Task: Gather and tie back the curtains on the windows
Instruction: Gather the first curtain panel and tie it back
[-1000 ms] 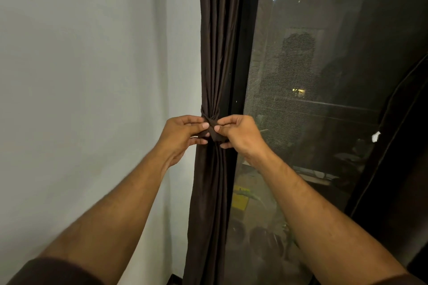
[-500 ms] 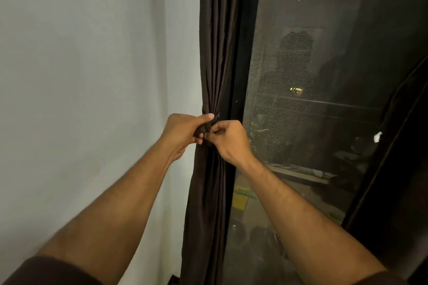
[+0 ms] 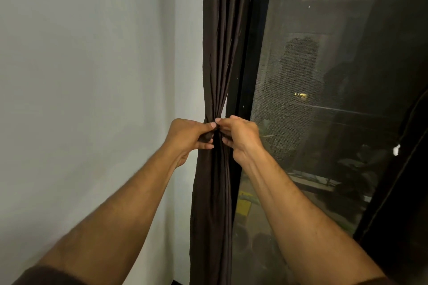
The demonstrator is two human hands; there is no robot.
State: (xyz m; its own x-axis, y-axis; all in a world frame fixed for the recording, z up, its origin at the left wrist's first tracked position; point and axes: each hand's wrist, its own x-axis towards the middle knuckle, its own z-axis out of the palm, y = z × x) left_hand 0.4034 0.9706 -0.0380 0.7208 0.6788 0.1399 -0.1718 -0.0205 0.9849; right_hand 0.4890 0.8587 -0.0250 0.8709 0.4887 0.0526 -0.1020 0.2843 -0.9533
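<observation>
Beside the white wall (image 3: 92, 76), the left hand (image 3: 187, 137) and right hand (image 3: 240, 137) are each pinching the gathered dark brown fabric curtain (image 3: 217, 53), grips curled tight at its cinched waist.

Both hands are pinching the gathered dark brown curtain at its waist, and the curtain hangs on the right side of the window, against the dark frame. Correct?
Not quite. The head view shows the gathered dark brown fabric curtain hanging on the left side of the dark glass window, between the pale wall and the frame. The rest holds: the left hand and the right hand both pinch it at its waist.
</observation>
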